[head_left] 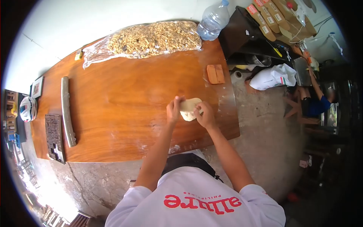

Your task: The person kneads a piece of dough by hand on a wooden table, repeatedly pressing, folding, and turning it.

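A pale, flattened piece of what looks like dough [191,107] is between my hands over the right part of the wooden table [113,102]. My left hand [174,108] grips its left edge, thumb and fingers closed on it. On the opposite side, my right hand [204,114] pinches the right edge with bent fingers. The lower part of the piece hangs down or rests near the tabletop; whether it touches the wood cannot be made out. Whitish powder marks lie on the table around it.
A plastic bag of yellowish bits [155,39] and a water bottle [213,22] stand at the back. A brown block [215,74] lies at right, a long grey roll [67,109] at left. Another person [319,104] sits at far right.
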A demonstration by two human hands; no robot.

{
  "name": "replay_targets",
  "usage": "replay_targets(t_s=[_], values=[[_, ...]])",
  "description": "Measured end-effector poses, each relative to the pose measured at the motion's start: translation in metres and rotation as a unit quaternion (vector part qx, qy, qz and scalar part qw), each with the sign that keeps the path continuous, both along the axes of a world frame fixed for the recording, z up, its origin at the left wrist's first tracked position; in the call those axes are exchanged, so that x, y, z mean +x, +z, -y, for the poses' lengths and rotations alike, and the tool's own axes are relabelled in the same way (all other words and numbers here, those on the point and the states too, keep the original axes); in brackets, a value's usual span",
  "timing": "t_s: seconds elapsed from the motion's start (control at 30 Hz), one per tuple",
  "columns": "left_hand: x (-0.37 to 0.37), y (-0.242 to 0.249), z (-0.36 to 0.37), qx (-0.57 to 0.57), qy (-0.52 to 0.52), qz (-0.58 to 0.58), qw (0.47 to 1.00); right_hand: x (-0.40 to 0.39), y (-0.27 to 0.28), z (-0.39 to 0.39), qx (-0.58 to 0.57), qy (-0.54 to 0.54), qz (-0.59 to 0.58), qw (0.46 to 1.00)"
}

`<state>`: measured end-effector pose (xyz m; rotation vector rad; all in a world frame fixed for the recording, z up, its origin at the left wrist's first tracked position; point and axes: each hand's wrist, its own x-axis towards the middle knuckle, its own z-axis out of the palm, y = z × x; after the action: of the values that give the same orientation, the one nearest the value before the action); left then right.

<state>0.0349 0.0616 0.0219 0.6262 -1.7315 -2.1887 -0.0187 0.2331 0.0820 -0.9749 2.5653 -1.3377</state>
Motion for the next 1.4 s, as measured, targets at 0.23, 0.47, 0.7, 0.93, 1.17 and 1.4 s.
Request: replay_targets(t_s=[0.23, 0.47, 0.7, 0.93, 1.17, 1.4], values=[[0.023, 0.005, -0.075, -0.407, 0.081, 0.079, 0.906, 0.026, -0.051, 0.013, 0.176, -0.157, -0.176, 0.956], [-0.042, -0.04, -0.025, -0.526, 0.015, 0.148, 0.837, -0.034, -0.096, 0.052, 0.262, -0.168, -0.177, 0.934], [-0.141, -0.028, 0.018, -0.527, 0.023, 0.22, 0.82, -0.144, -0.086, 0.103, 0.247, -0.184, -0.17, 0.936], [-0.124, 0.005, 0.033, -0.452, -0.095, 0.189, 0.866, -0.227, -0.059, 0.073, -0.193, 0.067, 0.434, 0.878], [-0.083, 0.034, 0.005, -0.166, -0.129, 0.447, 0.869, -0.178, -0.102, 0.048, 0.028, -0.051, -0.087, 0.994], [0.044, 0.016, -0.048, 0.089, -0.051, 0.403, 0.909, -0.051, -0.062, 0.044, 0.007, 0.072, 0.041, 0.997]])
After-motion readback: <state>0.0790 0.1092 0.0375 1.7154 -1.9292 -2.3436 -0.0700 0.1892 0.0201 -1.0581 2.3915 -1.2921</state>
